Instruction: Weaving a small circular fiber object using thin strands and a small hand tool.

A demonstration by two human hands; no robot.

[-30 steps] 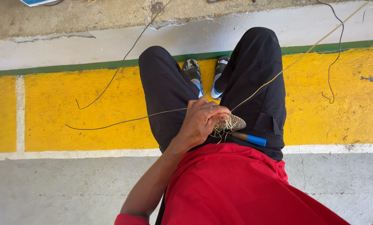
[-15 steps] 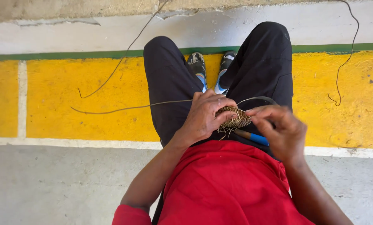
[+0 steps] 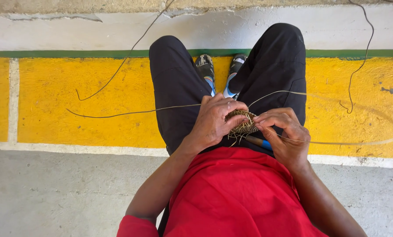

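both hands meet at centre frame over the lap: left hand [image 3: 214, 123] curls closed around the small woven disc [image 3: 242, 122], right hand [image 3: 284, 136] pinches a thin fibre strand [image 3: 337, 143] trailing off toward the right edge, just beside the disc.

A small woven disc [image 3: 242, 122] of tan and dark straw sat above the lap, tilted, pinched at its left edge by the left hand [image 3: 214, 123] and at its right by the right hand [image 3: 284, 136]. Loose ends hung below it. One long pale strand [image 3: 337, 143] ran rightward from it.
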